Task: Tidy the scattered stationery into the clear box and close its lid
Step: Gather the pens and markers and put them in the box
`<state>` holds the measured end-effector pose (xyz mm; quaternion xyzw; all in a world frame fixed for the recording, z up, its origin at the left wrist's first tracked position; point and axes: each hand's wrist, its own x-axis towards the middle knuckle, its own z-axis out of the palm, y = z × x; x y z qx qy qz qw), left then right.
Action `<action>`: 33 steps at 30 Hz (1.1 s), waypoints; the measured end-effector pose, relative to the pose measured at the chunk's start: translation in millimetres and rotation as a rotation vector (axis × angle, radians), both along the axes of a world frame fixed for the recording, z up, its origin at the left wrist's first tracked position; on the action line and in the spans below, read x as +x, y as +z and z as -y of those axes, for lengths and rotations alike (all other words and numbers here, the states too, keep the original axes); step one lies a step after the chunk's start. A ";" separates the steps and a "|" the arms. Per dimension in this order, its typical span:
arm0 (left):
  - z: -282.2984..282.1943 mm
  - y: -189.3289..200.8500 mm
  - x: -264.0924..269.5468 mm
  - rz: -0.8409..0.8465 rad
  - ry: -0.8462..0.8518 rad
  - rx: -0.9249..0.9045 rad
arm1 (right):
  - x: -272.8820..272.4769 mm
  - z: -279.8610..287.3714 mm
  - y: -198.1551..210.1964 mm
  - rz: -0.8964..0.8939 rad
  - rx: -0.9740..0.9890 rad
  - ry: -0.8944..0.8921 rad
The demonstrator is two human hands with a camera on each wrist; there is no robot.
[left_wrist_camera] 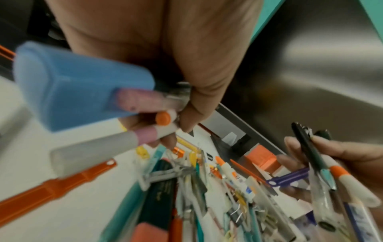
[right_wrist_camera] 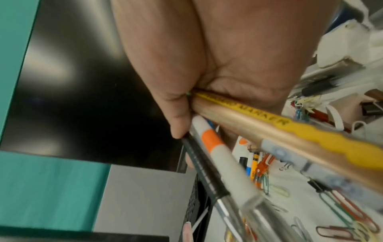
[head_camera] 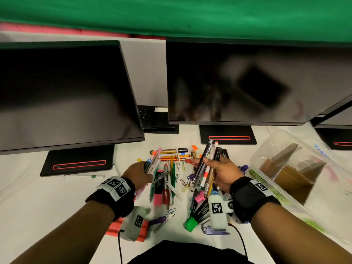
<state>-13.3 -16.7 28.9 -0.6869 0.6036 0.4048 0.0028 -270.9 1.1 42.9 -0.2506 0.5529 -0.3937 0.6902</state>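
Observation:
A heap of scattered stationery lies on the white desk between my hands: pens, highlighters, paper clips. My left hand grips a few pens and a blue-capped marker at the heap's left edge. My right hand holds a bundle of pens upright above the heap's right side; a yellow pen, a copper one and an orange-banded white one show in the right wrist view. The clear box stands open to the right of my right hand, with cardboard dividers inside.
Two dark monitors on black stands rise just behind the heap. A white pen lies alone at the left. An orange ruler-like piece sits under my left wrist. A green highlighter and a stapler remover lie near the front.

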 end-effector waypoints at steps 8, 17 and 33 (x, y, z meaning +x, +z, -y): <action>0.9 25.9 -33.9 -0.246 0.017 -0.012 | -18.2 -9.7 11.1 0.232 0.077 -0.117; -6.3 27.6 -79.4 -0.360 -0.017 0.058 | -24.0 -20.9 15.1 0.224 0.168 -0.103; -0.3 32.2 -122.0 -0.220 -0.197 -0.046 | -55.7 -20.3 31.8 0.155 0.148 -0.208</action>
